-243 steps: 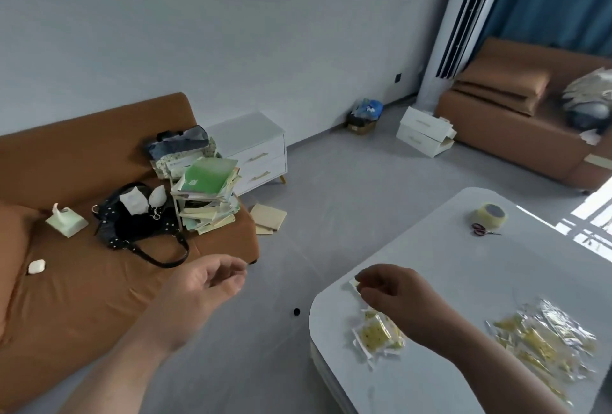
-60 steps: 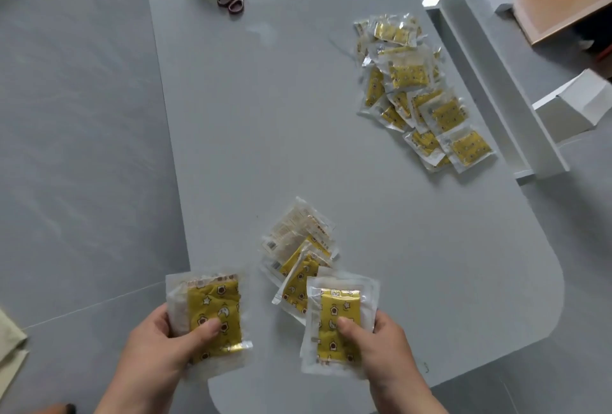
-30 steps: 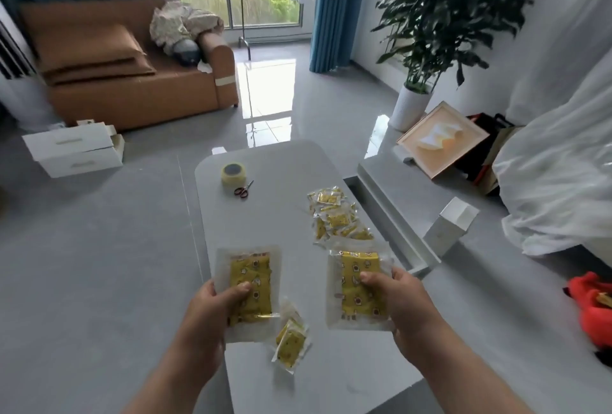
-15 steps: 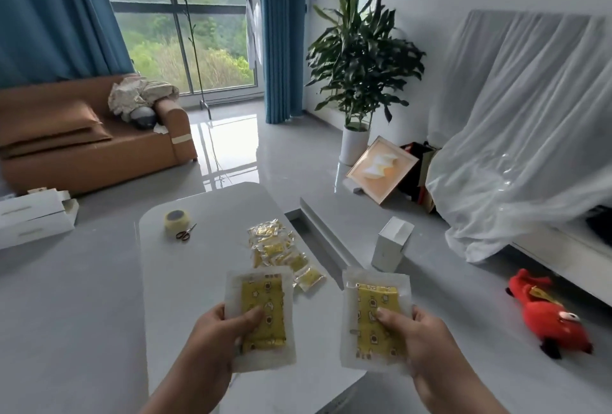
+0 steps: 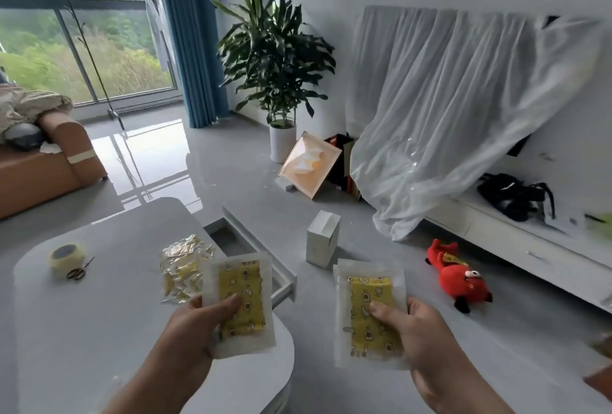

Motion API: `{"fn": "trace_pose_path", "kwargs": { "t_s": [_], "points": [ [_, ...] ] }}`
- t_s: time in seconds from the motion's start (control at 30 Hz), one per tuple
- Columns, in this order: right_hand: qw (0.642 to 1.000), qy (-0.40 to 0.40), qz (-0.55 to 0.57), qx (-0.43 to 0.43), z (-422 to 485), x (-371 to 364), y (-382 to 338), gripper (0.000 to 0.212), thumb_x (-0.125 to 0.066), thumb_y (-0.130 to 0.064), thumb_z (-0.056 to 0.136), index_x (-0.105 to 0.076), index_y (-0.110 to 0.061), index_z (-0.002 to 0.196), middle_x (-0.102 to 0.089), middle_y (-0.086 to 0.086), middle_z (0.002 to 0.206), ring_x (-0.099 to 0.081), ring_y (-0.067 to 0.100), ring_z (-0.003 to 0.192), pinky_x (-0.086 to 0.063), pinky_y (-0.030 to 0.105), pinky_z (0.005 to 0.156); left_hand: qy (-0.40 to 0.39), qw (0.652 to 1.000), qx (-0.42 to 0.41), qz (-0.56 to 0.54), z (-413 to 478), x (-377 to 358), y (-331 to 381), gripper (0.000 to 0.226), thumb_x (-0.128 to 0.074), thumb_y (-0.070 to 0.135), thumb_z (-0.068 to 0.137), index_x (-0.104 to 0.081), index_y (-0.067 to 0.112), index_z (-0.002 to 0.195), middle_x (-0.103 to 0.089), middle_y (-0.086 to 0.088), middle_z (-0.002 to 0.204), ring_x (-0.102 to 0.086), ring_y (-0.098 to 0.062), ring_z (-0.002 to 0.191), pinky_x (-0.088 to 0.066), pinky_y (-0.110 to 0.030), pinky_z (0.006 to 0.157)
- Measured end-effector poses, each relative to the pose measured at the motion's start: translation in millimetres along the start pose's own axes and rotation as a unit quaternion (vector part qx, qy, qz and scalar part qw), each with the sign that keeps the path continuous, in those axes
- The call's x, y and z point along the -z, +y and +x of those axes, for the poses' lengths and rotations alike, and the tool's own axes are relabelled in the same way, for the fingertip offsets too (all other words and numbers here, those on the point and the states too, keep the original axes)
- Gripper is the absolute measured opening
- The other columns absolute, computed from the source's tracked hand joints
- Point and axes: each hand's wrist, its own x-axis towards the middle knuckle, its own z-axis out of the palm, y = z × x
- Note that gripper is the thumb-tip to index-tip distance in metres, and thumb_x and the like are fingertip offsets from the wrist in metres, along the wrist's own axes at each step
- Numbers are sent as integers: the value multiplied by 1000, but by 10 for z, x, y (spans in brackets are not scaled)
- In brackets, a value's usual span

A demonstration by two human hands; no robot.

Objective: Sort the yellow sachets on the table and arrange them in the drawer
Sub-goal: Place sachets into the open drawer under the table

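Barely begun: a person sorting yellow sachets holds one packet up in each of the hands, with nothing yet seen in the drawer [image 5: 252,238], which stands pulled out from the far side of the surface [image 5: 99,314]. Only part of its inside shows, and that part holds no packet. A heap of sachets [image 5: 183,264] lies jumbled on the surface just beside the open drawer, apparently unsorted, so by this view nearly all the work is left: the heap has to be gone through and the packets laid in the drawer.

The left hand [image 5: 195,324] pinches the left-hand sachet [image 5: 240,284] by its lower half, thumb pressed on the printed front and fingers hidden behind, holding it upright above the near corner of the surface, in front of the heap. The right hand [image 5: 420,331] grips the right-hand sachet [image 5: 367,301] the same way, thumb on the front, out past the surface's edge and above the floor. Both forearms reach forward from the bottom of the view, the two packets held apart, side by side and facing the camera, as if being compared.

A roll of tape [image 5: 66,256] and small scissors [image 5: 79,269] sit at the far left of the surface, well apart from the sachets.
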Motion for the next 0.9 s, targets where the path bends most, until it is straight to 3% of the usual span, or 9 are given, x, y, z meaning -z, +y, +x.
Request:
{"fn": "trace_pose_path", "kwargs": {
  "t_s": [0.13, 0.3, 0.4, 0.63, 0.77, 0.9],
  "points": [
    [1000, 10, -8, -5, 585, 238, -205, 15, -63, 0, 87, -69, 0, 100, -75, 21, 91, -73, 36, 81, -57, 43, 61, -2, 1000, -2, -1, 560, -407, -51, 41, -66, 2, 62, -63, -6, 102, -73, -20, 83, -72, -31, 66, -59, -44, 54],
    [999, 18, -37, -19, 1467, 425, -598, 15, -65, 0, 86, -70, -1, 100, -76, 19, 92, -73, 37, 87, -57, 54, 77, 18, 1000, 11, -9, 1388, -910, -18, 36, -65, -1, 62, -62, -8, 97, -73, -21, 80, -72, -31, 63, -60, -43, 53],
    [998, 19, -58, -17, 1920, 493, -864, 12, -66, 0, 86, -72, -3, 96, -76, 19, 90, -73, 37, 86, -56, 59, 80, 14, 999, 29, -7, 1803, -1239, 69, 34, -65, -1, 62, -62, -7, 95, -74, -21, 79, -72, -31, 63, -60, -42, 52],
    [999, 10, -49, -4, 2719, 668, -1331, 13, -65, -1, 86, -74, -5, 94, -76, 16, 91, -73, 35, 85, -58, 55, 77, 14, 999, 22, 40, 2462, -1875, 279, 14, -61, -9, 82, -62, -6, 96, -74, -22, 81, -72, -31, 62, -59, -39, 50],
    [999, -2, -45, -6, 3138, 810, -1555, 12, -64, -1, 87, -73, -6, 94, -76, 16, 89, -73, 34, 85, -58, 52, 75, 32, 998, 14, 47, 2747, -2114, 296, 24, -65, -7, 76, -61, -8, 100, -73, -25, 87, -73, -35, 69, -60, -41, 54],
    [999, -24, -45, -12, 3648, 1032, -1803, 13, -64, -1, 86, -71, -4, 97, -76, 16, 91, -72, 36, 89, -55, 57, 84, 55, 998, 6, 20, 3093, -2437, 248, 44, -70, 0, 65, -60, -9, 107, -72, -27, 94, -70, -42, 83, -59, -48, 70]
  ]
}}
